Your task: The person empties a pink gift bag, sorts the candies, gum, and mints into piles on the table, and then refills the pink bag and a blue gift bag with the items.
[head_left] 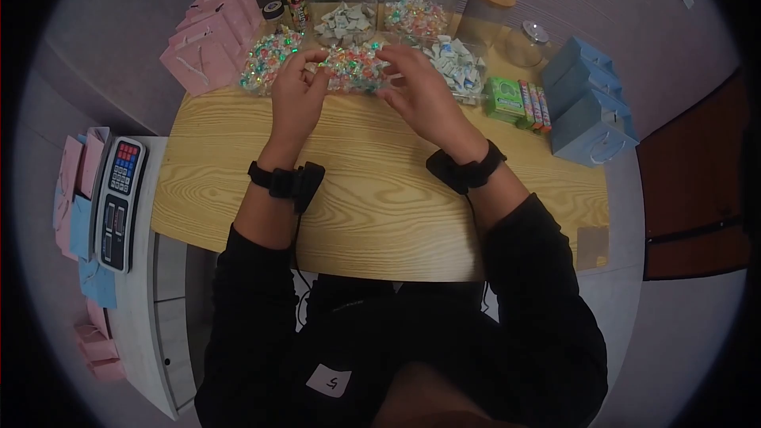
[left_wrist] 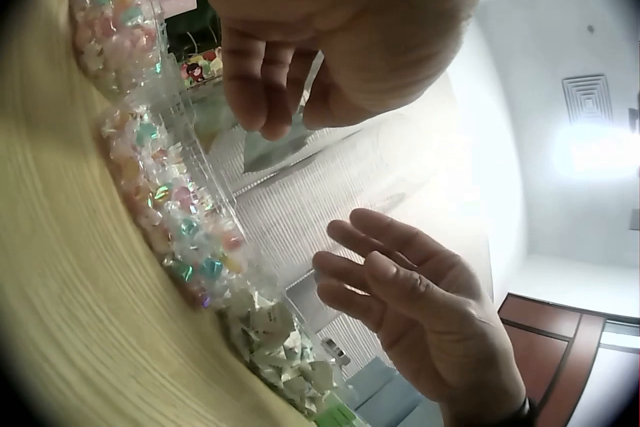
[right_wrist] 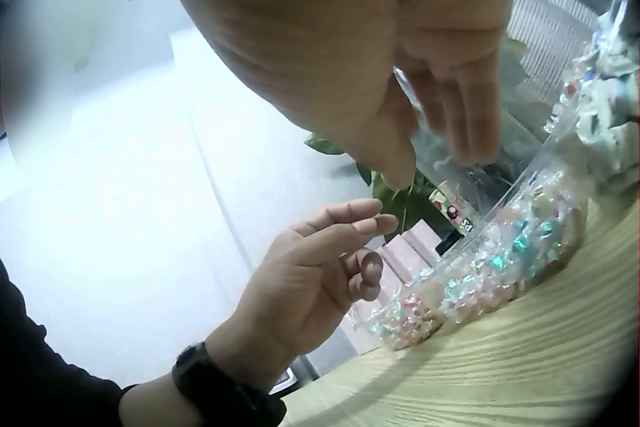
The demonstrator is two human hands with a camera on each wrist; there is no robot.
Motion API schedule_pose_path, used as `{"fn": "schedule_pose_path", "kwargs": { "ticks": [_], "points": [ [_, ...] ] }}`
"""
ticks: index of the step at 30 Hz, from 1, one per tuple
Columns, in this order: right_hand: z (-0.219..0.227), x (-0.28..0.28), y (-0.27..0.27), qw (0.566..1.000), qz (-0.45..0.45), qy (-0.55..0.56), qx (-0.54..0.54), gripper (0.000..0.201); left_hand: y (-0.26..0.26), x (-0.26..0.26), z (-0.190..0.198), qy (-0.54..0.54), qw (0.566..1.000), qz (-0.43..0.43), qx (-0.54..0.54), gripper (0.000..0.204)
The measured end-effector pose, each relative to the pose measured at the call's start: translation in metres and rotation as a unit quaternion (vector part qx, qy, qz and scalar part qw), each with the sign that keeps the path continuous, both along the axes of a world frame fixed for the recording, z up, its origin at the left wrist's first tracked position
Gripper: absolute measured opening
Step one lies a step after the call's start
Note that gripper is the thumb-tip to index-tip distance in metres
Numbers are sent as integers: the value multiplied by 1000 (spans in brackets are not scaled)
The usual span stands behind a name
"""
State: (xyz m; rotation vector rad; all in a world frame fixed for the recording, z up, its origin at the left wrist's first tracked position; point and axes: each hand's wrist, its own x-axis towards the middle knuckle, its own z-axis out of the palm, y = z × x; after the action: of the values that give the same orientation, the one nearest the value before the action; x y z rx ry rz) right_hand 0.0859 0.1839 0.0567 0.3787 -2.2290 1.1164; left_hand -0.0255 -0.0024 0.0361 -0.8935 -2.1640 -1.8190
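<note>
My left hand (head_left: 297, 103) is raised before the middle clear box of shiny wrapped candies (head_left: 353, 71), with its fingers loosely bent and nothing between them. Facing it, my right hand (head_left: 428, 99) hovers at the right end of that box, fingers spread and relaxed. In the left wrist view the right hand (left_wrist: 430, 312) is bare, palm turned inward, above the level of the candy boxes. The right wrist view shows the left hand (right_wrist: 305, 282) holding nothing, thumb and fingers apart.
A second box of shiny candies (head_left: 265, 63) adjoins at left, and one of white-green wrapped sweets (head_left: 460, 71) at right. Pink bags (head_left: 202, 55) and blue bags (head_left: 594, 131) flank the wooden table (head_left: 380, 206). Jars line the back; a green box (head_left: 503, 97) stands right.
</note>
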Motion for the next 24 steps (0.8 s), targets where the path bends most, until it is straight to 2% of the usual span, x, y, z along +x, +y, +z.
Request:
{"fn": "schedule_pose_path", "kwargs": {
  "ticks": [2, 3, 5, 9, 12, 14, 15, 17, 19, 21, 22, 24],
  "points": [
    [-1, 0, 9, 994, -25, -89, 53, 36, 4, 6, 0, 31, 999, 7, -39, 17],
    [2, 3, 10, 988, -10, -134, 83, 30, 6, 8, -2, 37, 999, -6, -38, 17],
    [5, 13, 8, 982, 1, -99, 159, 24, 10, 9, -8, 58, 996, -24, -60, 16],
    [30, 36, 16, 959, -60, -108, 254, 22, 14, 19, -4, 64, 992, -65, -84, 12],
    [64, 69, 42, 960, -130, -52, 242, 20, 11, 19, -4, 45, 992, -72, -92, 11],
    [85, 96, 65, 950, -227, -13, 215, 20, 10, 18, -4, 31, 992, -80, -90, 11],
    [94, 111, 79, 938, -279, -6, 204, 20, 9, 19, -4, 11, 992, -84, -92, 11],
    [98, 141, 114, 888, -396, 30, 234, 20, 11, 22, -3, -8, 992, -89, -90, 11],
    [92, 169, 150, 828, -479, -13, 291, 25, 12, 26, -2, -12, 988, -113, -106, 11],
    [79, 189, 181, 776, -529, -82, 334, 26, 14, 24, -9, 8, 984, -132, -119, 10],
    [74, 195, 191, 779, -524, -78, 336, 26, 13, 23, -13, 24, 979, -149, -133, 11],
    [66, 197, 204, 759, -541, -196, 304, 22, 14, 28, -12, 20, 979, -152, -132, 11]
  ]
}}
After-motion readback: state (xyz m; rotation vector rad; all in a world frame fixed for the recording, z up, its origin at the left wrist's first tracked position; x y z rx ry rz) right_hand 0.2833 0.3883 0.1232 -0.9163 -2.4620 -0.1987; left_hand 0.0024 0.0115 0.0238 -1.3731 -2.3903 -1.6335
